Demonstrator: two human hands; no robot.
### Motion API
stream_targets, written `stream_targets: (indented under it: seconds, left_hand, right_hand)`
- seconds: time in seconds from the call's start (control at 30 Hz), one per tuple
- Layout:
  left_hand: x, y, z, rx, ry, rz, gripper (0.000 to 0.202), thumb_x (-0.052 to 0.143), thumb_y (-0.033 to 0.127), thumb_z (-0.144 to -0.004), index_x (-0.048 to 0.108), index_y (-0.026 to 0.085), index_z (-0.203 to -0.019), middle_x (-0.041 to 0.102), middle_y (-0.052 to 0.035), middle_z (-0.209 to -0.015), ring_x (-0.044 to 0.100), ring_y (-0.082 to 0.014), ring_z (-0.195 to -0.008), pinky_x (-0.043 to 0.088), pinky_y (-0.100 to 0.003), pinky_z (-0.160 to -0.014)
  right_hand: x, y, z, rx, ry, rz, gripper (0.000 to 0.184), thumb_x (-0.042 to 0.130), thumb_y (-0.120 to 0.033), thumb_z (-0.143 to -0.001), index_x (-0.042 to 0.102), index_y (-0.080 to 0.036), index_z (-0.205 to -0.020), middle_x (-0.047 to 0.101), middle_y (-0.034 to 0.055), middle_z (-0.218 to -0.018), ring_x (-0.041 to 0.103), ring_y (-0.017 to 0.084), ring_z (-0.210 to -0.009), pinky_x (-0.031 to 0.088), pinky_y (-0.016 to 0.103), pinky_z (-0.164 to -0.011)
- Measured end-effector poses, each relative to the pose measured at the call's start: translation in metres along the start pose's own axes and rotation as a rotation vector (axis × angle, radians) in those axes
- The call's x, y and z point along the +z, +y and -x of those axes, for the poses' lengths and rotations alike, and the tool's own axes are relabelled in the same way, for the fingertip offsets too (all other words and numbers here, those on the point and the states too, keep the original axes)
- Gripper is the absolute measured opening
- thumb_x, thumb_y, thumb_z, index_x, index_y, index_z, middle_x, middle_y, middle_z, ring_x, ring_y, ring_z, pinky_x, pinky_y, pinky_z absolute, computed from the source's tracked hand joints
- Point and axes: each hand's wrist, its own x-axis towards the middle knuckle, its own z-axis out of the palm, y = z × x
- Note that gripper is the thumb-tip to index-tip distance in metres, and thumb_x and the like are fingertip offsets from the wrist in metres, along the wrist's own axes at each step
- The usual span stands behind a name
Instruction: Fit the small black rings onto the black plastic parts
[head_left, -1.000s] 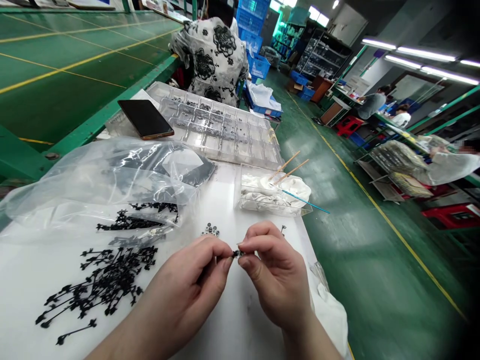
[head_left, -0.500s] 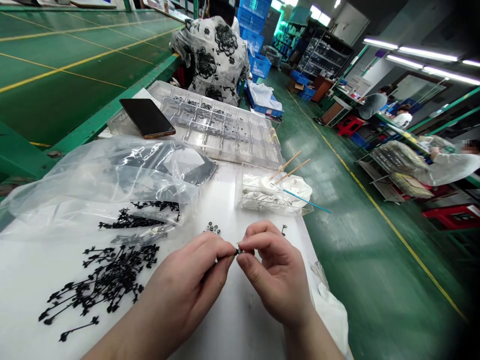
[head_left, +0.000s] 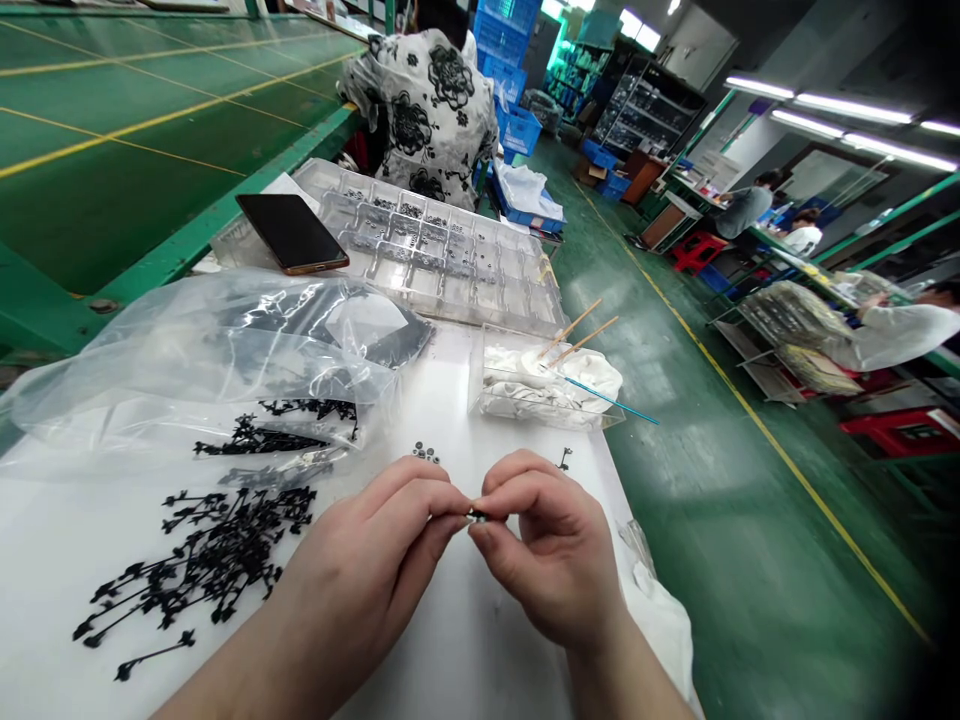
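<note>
Head cam, looks fwd-down, close over table (head_left: pixel 465 640).

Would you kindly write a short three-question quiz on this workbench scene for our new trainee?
1. True or false: the left hand and the right hand pinch one small black part between them.
2. Fill in: the loose black sprues lie on the person's ____ side.
3. Where does the phone lie? A in the left hand; B beside the compartment tray; C under the black sprues.
Key: 1 true; 2 left; 3 B.

Glossy crinkled plastic bag (head_left: pixel 202 360); matt black plastic sprues (head_left: pixel 202 560); smooth white table (head_left: pixel 465 660); clear plastic tray (head_left: pixel 442 260).
</note>
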Motion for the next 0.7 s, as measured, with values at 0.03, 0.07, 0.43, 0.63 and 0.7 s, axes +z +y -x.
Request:
stream_targets:
  seconds: [0.03, 0.07, 0.43, 0.63, 0.7]
  left_hand:
    - [0.001, 0.001, 0.000, 0.002, 0.006, 0.012, 0.025, 0.055, 0.009, -0.106, 0.070, 0.028, -0.111, 0.071, -0.0020, -0.101, 0.072, -0.0165, -0.089, 0.055, -0.025, -0.081]
    - [0.001, 0.001, 0.000, 0.003, 0.012, 0.025, 0.025, 0.055, 0.009, -0.106, 0.070, 0.028, -0.111, 0.071, -0.0010, -0.101, 0.072, -0.0158, -0.089, 0.054, -0.024, -0.081]
    - [-0.001, 0.007, -0.001, -0.207, 0.025, 0.089, 0.011, 0.061, 0.026, -0.105, 0.069, 0.029, -0.099, 0.069, 0.0021, -0.088, 0.067, -0.0169, -0.076, 0.049, -0.027, -0.067]
    - [-0.011, 0.001, -0.001, -0.387, -0.059, 0.282, 0.019, 0.066, 0.045, -0.104, 0.071, 0.030, -0.094, 0.070, -0.0010, -0.087, 0.066, -0.0205, -0.082, 0.048, -0.027, -0.064]
    - [-0.011, -0.003, 0.001, -0.492, -0.043, 0.400, 0.027, 0.071, 0.054, -0.101, 0.072, 0.028, -0.093, 0.067, -0.0021, -0.086, 0.063, -0.0205, -0.080, 0.047, -0.026, -0.061]
  right_hand:
    - [0.000, 0.000, 0.000, -0.008, 0.003, -0.002, 0.010, 0.084, -0.018, -0.089, 0.077, -0.025, -0.092, 0.073, 0.0031, -0.088, 0.069, 0.017, -0.078, 0.058, 0.032, -0.072]
    - [0.000, -0.001, -0.001, -0.013, 0.005, -0.006, 0.010, 0.084, -0.018, -0.089, 0.077, -0.025, -0.091, 0.073, 0.0032, -0.087, 0.069, 0.017, -0.078, 0.058, 0.032, -0.072]
    - [-0.002, 0.002, 0.001, 0.014, 0.026, -0.150, 0.008, 0.084, -0.021, -0.091, 0.078, -0.026, -0.093, 0.072, 0.0034, -0.087, 0.068, 0.017, -0.079, 0.057, 0.032, -0.072]
    - [-0.001, 0.003, 0.001, 0.027, -0.029, -0.149, 0.008, 0.085, -0.022, -0.090, 0.079, -0.026, -0.095, 0.070, 0.0033, -0.088, 0.065, 0.016, -0.078, 0.055, 0.031, -0.070]
    - [0.001, 0.003, 0.000, 0.024, -0.071, -0.126, 0.011, 0.084, -0.019, -0.089, 0.079, -0.025, -0.096, 0.070, 0.0028, -0.088, 0.064, 0.016, -0.076, 0.054, 0.030, -0.070]
